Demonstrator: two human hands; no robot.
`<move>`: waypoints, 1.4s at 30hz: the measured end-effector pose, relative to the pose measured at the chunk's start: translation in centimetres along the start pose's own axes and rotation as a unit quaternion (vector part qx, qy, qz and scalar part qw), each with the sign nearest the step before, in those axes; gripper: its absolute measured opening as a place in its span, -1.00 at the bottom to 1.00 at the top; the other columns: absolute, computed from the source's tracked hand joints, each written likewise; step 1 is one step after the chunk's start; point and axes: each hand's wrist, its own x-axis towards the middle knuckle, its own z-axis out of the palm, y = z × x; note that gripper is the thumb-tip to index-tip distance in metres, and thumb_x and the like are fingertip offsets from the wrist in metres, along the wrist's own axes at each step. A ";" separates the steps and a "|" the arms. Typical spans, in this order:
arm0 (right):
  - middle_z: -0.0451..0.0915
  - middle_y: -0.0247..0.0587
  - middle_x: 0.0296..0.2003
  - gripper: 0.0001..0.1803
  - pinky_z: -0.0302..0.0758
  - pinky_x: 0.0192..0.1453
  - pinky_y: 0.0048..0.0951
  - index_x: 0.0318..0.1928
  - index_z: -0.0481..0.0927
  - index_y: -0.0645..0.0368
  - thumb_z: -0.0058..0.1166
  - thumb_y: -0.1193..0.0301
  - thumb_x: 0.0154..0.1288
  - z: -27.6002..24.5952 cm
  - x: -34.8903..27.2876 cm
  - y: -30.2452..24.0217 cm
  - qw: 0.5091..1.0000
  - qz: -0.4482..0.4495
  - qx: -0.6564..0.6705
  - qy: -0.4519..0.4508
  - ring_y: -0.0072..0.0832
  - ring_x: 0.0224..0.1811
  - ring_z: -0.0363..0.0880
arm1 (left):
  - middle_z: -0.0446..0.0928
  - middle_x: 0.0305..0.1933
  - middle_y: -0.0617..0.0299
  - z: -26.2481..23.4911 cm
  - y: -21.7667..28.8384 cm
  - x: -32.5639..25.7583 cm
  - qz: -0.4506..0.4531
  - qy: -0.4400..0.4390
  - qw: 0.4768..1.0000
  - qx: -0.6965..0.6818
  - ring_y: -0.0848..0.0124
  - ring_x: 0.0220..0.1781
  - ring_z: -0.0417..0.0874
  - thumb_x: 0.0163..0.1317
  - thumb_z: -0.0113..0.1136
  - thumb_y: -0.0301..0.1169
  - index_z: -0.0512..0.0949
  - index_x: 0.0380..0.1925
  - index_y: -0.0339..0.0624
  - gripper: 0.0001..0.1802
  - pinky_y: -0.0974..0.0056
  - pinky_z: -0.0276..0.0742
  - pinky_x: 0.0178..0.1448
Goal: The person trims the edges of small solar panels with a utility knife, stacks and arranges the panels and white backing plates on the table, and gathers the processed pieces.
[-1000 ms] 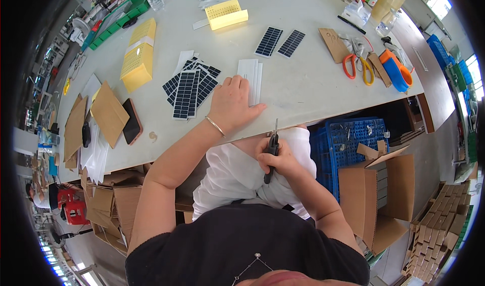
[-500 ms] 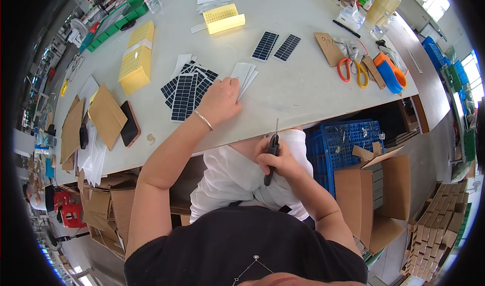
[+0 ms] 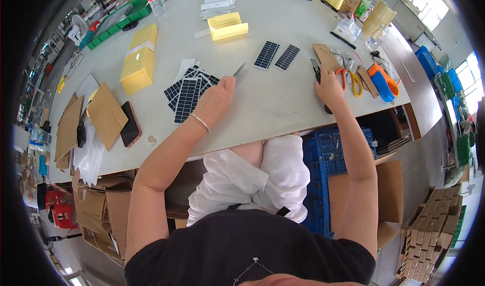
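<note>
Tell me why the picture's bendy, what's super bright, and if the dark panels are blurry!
In the head view, the fisheye lens bends straight edges; in the head view, windows at upper right glare white; in the head view, the dark panels show clear lines.

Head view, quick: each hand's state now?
Left hand: closed, holding a thin pale piece seen edge-on.
Right hand: closed around the black-handled tool.

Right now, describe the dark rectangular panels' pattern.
Dark rectangular panels: blue-black cells, pale grid lines; best in head view.
</note>
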 end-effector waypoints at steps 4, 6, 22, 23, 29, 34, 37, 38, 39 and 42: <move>0.44 0.11 -0.08 -0.56 0.49 -0.05 -0.18 0.03 0.33 0.29 -0.03 0.39 0.13 -0.5 2.5 -0.3 0.996 0.023 -0.072 -0.041 -0.06 -0.05 0.49 | 0.45 -0.32 -0.06 0.4 -0.5 -0.2 0.007 0.043 0.999 0.015 0.13 -0.46 0.59 0.10 -0.09 -0.56 0.24 -0.22 -0.34 -0.78 0.21 0.56 -0.41; 0.46 0.04 -0.08 -0.60 0.48 -0.05 -0.20 -0.01 0.36 0.27 -0.02 0.36 0.14 0.0 3.5 -0.8 0.988 0.007 -0.152 -0.012 -0.11 -0.03 0.47 | 0.46 -0.36 -0.04 0.2 -0.2 -0.2 0.010 0.040 0.999 0.009 0.12 -0.43 0.59 0.11 -0.09 -0.56 0.26 -0.24 -0.33 -0.80 0.18 0.55 -0.38; 0.47 -0.35 -0.07 -0.57 0.34 0.10 -0.27 -0.05 0.49 -0.05 0.00 0.61 0.03 1.1 10.3 -4.4 0.937 -0.308 -0.111 -0.120 -0.32 0.10 0.34 | 0.48 -0.34 0.04 -0.3 0.6 -0.3 -0.081 0.011 0.996 -0.024 0.11 -0.25 0.55 0.11 -0.05 -0.55 0.27 -0.23 -0.23 -0.80 0.12 0.51 -0.21; 0.48 -0.35 -0.12 -0.61 0.34 0.09 -0.30 -0.09 0.50 -0.05 0.04 0.59 0.02 0.5 10.2 -4.6 0.925 -0.329 -0.136 -0.131 -0.33 0.08 0.36 | 0.48 -0.34 0.04 -0.5 0.6 -0.4 -0.081 0.012 0.996 -0.025 0.11 -0.25 0.55 0.11 -0.05 -0.55 0.27 -0.23 -0.23 -0.80 0.12 0.51 -0.21; 0.47 -0.37 -0.24 -0.76 0.34 0.04 -0.36 -0.27 0.47 -0.01 0.10 0.55 0.01 -0.9 11.6 -7.3 0.873 -0.434 -0.193 -0.112 -0.40 0.00 0.39 | 0.51 -0.37 0.07 -0.1 0.5 -0.4 -0.113 0.018 0.992 -0.047 0.13 -0.27 0.56 0.14 0.02 -0.48 0.29 -0.22 -0.22 -0.79 0.10 0.50 -0.24; 0.49 -0.41 -0.20 -0.65 0.33 0.03 -0.36 -0.18 0.48 -0.06 0.14 0.56 -0.02 1.6 13.4 -9.6 0.861 -0.471 -0.183 -0.062 -0.43 0.00 0.39 | 0.51 -0.44 0.08 1.2 -0.4 -0.7 -0.095 0.085 0.988 -0.088 0.15 -0.36 0.56 0.13 0.10 -0.41 0.32 -0.18 -0.19 -0.73 0.12 0.48 -0.28; 0.50 -0.43 -0.17 -0.57 0.32 0.04 -0.36 -0.13 0.48 -0.06 0.21 0.53 -0.10 2.0 14.3 -10.4 0.862 -0.466 -0.175 -0.094 -0.43 0.01 0.38 | 0.50 -0.48 0.08 1.4 -0.4 -0.7 -0.090 0.098 0.986 -0.104 0.15 -0.39 0.56 0.13 0.11 -0.41 0.34 -0.21 -0.18 -0.75 0.12 0.48 -0.29; 0.50 -0.45 -0.15 -0.53 0.31 0.04 -0.36 -0.11 0.49 -0.07 0.25 0.49 -0.13 1.7 14.3 -11.0 0.859 -0.444 -0.203 -0.154 -0.43 0.02 0.37 | 0.50 -0.49 0.09 1.3 -0.3 -0.8 -0.100 0.094 0.986 -0.097 0.16 -0.41 0.56 0.13 0.11 -0.41 0.34 -0.24 -0.17 -0.78 0.12 0.48 -0.31; 0.50 -0.45 -0.15 -0.53 0.31 0.04 -0.36 -0.11 0.49 -0.07 0.25 0.49 -0.13 1.3 14.2 -11.3 0.857 -0.447 -0.202 -0.156 -0.43 0.02 0.37 | 0.50 -0.49 0.09 1.3 -0.3 -0.8 -0.104 0.093 0.986 -0.097 0.16 -0.41 0.56 0.13 0.11 -0.41 0.34 -0.24 -0.17 -0.78 0.12 0.48 -0.31; 0.51 -0.43 -0.18 -0.45 0.31 0.03 -0.37 -0.11 0.48 -0.08 0.35 0.41 -0.24 -0.1 13.6 -11.4 0.848 -0.422 -0.259 -0.190 -0.41 0.04 0.36 | 0.48 -0.54 0.09 1.1 -0.2 -0.7 -0.092 0.115 0.984 -0.098 0.16 -0.45 0.55 0.13 0.11 -0.42 0.35 -0.28 -0.16 -0.81 0.12 0.46 -0.34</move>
